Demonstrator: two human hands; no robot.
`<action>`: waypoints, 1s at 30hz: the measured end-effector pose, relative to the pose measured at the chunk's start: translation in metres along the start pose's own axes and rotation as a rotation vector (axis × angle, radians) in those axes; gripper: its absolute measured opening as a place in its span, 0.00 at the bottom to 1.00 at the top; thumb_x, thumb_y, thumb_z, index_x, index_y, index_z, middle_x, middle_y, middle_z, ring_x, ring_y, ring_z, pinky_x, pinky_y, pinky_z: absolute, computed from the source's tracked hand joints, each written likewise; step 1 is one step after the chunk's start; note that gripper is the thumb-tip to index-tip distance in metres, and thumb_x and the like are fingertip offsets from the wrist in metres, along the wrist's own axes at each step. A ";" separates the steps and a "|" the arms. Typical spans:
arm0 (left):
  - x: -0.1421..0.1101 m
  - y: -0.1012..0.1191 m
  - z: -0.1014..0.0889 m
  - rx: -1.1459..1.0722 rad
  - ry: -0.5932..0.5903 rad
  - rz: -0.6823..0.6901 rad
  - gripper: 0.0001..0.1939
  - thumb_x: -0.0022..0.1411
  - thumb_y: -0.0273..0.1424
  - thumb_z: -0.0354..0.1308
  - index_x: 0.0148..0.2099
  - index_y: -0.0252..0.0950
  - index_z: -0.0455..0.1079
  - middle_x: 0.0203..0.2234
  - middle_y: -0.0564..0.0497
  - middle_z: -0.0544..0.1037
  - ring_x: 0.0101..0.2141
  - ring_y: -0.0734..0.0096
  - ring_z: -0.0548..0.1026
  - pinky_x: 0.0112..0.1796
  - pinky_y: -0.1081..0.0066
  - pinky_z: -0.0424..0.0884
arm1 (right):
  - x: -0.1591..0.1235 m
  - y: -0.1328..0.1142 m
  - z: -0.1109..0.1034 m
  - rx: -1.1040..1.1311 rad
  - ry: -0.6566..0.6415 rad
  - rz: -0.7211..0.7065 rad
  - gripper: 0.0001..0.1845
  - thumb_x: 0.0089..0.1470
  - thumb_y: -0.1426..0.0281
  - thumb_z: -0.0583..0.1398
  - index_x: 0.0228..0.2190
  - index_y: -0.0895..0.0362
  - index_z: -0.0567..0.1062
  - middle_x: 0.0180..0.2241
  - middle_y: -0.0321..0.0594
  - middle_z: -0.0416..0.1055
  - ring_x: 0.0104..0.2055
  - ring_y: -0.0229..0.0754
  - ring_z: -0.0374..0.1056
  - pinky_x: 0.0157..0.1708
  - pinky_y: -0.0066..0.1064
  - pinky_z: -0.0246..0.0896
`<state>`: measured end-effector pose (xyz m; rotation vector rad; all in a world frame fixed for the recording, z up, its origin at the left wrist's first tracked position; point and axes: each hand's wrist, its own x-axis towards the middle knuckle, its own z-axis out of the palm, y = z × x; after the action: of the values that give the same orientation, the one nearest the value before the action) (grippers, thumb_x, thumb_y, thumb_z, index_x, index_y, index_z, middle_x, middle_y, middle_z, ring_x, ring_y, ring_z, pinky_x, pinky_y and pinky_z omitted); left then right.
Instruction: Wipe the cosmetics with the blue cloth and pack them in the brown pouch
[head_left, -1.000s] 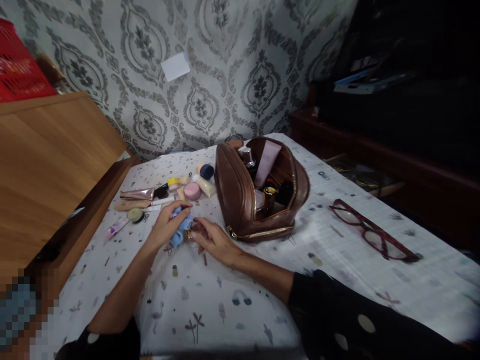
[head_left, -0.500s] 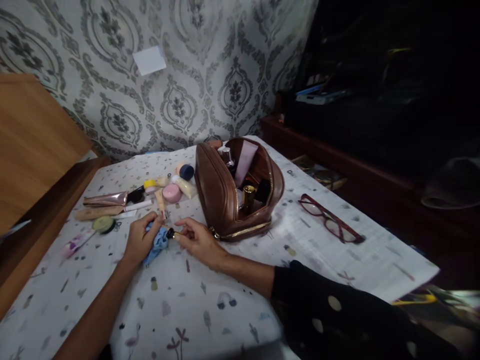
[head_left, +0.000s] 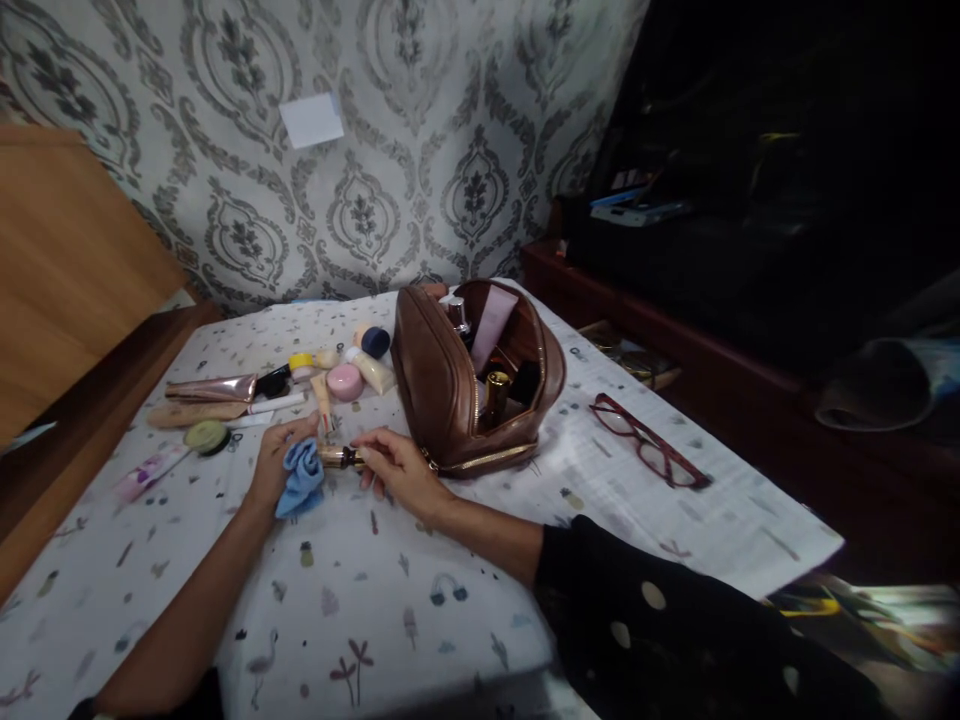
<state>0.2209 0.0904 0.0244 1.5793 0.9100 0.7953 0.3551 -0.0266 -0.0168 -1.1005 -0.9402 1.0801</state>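
My left hand (head_left: 268, 465) is closed on a crumpled blue cloth (head_left: 301, 482). In the fingers of my right hand (head_left: 405, 475) is one end of a small gold and black cosmetic tube (head_left: 339, 457); its other end meets the cloth. Its exact kind I cannot make out. Just beyond my right hand stands an open brown cosmetic bag (head_left: 431, 370), with a pale pink tube (head_left: 493, 325) and a gold-capped container (head_left: 496, 390) inside. A small beige tube (head_left: 322, 400) lies past my left fingertips, beside a pink jar (head_left: 345, 382).
Farther left lie a rose-gold pouch-like tube (head_left: 210, 388), a green-lidded round jar (head_left: 207, 436), a pink and white tube (head_left: 150, 474) and several other cosmetics. Red-framed glasses (head_left: 649, 440) rest on the patterned white cloth (head_left: 405, 640) at right. A wooden panel (head_left: 82, 270) borders the left side.
The gold and black tube shows more of its length between my hands. My left hand and the blue cloth have turned, with the cloth now bunched in front of the fingers. The view has shifted slightly.
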 end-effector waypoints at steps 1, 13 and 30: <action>0.001 0.000 0.001 -0.024 0.007 -0.007 0.24 0.49 0.48 0.63 0.18 0.38 0.58 0.12 0.58 0.59 0.15 0.80 0.55 0.17 0.75 0.52 | 0.000 0.000 0.000 0.006 -0.009 -0.003 0.10 0.60 0.63 0.59 0.39 0.56 0.70 0.22 0.30 0.66 0.20 0.33 0.61 0.18 0.23 0.55; -0.007 -0.002 0.007 0.137 0.110 0.188 0.27 0.64 0.54 0.48 0.30 0.36 0.70 0.21 0.53 0.71 0.24 0.71 0.68 0.27 0.71 0.65 | 0.000 -0.001 -0.001 -0.005 -0.039 -0.027 0.16 0.54 0.57 0.61 0.37 0.56 0.70 0.25 0.31 0.67 0.21 0.32 0.64 0.17 0.23 0.54; -0.017 0.005 0.010 0.622 -0.133 0.543 0.22 0.67 0.41 0.47 0.22 0.38 0.60 0.18 0.53 0.66 0.22 0.72 0.65 0.28 0.71 0.61 | 0.000 -0.002 0.000 0.023 -0.009 -0.010 0.20 0.50 0.55 0.65 0.38 0.55 0.70 0.19 0.28 0.65 0.18 0.33 0.59 0.17 0.24 0.52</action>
<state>0.2220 0.0700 0.0268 2.4604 0.6622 0.7995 0.3557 -0.0269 -0.0155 -1.0717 -0.9370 1.0864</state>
